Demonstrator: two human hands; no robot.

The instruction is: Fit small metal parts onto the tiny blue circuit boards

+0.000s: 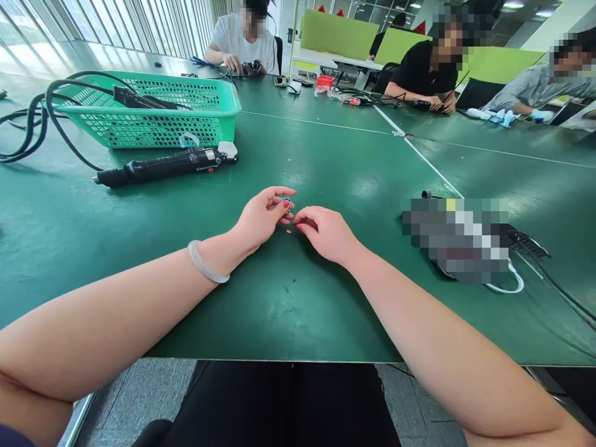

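My left hand (263, 216) rests on the green table (326, 155) and pinches a small metal part (287, 203) between thumb and fingertips. A pale bangle sits on that wrist. My right hand (326, 233) lies just to the right, fingers curled, its fingertips almost touching the left hand's. What the right fingers hold, if anything, is hidden. A tiny speck-like piece (289, 231) lies on the table between the two hands.
A black electric screwdriver (162, 166) with a cable lies at the left, in front of a green plastic basket (153, 112). A blurred object with a white cable (459, 239) sits at the right. Three other people work at the far side.
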